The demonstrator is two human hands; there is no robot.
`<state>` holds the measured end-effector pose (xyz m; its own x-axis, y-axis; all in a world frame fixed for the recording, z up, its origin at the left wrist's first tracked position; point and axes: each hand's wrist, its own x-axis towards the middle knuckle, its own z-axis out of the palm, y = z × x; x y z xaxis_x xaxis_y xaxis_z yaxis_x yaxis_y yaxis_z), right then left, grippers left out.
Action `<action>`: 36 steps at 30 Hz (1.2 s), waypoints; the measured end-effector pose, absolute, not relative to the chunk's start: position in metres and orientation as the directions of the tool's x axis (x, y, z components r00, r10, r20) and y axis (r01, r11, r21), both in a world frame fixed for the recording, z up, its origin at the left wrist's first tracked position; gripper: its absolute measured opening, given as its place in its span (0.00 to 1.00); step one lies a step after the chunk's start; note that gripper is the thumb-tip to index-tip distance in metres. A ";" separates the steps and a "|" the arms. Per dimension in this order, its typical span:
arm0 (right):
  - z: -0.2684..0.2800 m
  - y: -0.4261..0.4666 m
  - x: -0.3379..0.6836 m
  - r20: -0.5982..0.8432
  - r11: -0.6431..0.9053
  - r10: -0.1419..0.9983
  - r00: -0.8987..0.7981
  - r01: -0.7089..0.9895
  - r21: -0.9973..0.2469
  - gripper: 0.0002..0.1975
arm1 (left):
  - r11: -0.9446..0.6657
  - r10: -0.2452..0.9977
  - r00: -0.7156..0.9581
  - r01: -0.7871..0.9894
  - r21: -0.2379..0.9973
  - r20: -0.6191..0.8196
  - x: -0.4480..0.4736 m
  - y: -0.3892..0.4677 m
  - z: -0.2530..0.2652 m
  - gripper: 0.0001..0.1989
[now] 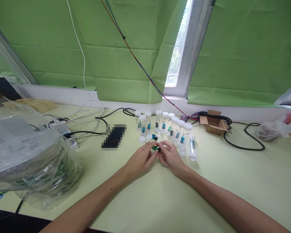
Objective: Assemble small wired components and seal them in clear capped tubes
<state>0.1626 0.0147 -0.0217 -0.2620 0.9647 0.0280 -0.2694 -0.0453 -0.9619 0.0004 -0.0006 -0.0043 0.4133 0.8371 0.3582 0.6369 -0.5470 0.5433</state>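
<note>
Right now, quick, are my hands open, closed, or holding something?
Left hand: closed, holding a small green part.
Right hand: closed, fingertips pinching the black piece next to the green.

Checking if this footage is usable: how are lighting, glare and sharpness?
In the head view, daylight glares through the window gap; there too, highlights streak the plastic bag, a dark object is pixelated, and the green-black piece between left hand and right hand is too small for detail.

Capped tubes (169, 128) blocking straight ahead, open tabletop (242, 171) at right
</note>
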 end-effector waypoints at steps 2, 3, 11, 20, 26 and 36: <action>-0.022 0.015 0.163 0.032 -0.042 0.964 -0.264 -0.271 -0.962 0.22 | -0.541 0.841 0.409 0.645 0.541 0.353 0.001 -0.001 -0.004 0.17; -0.022 0.015 0.163 0.034 -0.041 0.964 -0.264 -0.275 -0.960 0.22 | -0.540 0.842 0.408 0.645 0.541 0.354 0.001 -0.001 -0.004 0.17; -0.021 0.016 0.163 0.032 -0.055 0.962 -0.271 -0.306 -0.950 0.22 | -0.550 0.832 0.369 0.644 0.532 0.414 0.000 0.001 -0.006 0.18; -0.019 0.014 0.165 0.083 -0.044 0.939 -0.335 -0.354 -0.934 0.19 | -0.574 0.813 0.349 0.616 0.539 0.467 -0.002 0.003 -0.008 0.17; -0.021 0.015 0.164 0.084 -0.023 0.944 -0.319 -0.319 -0.947 0.19 | -0.555 0.827 0.358 0.644 0.527 0.432 -0.001 0.003 -0.007 0.18; -0.021 0.014 0.162 0.091 0.008 0.949 -0.301 -0.268 -0.963 0.22 | -0.549 0.833 0.369 0.643 0.534 0.412 0.000 0.002 -0.005 0.18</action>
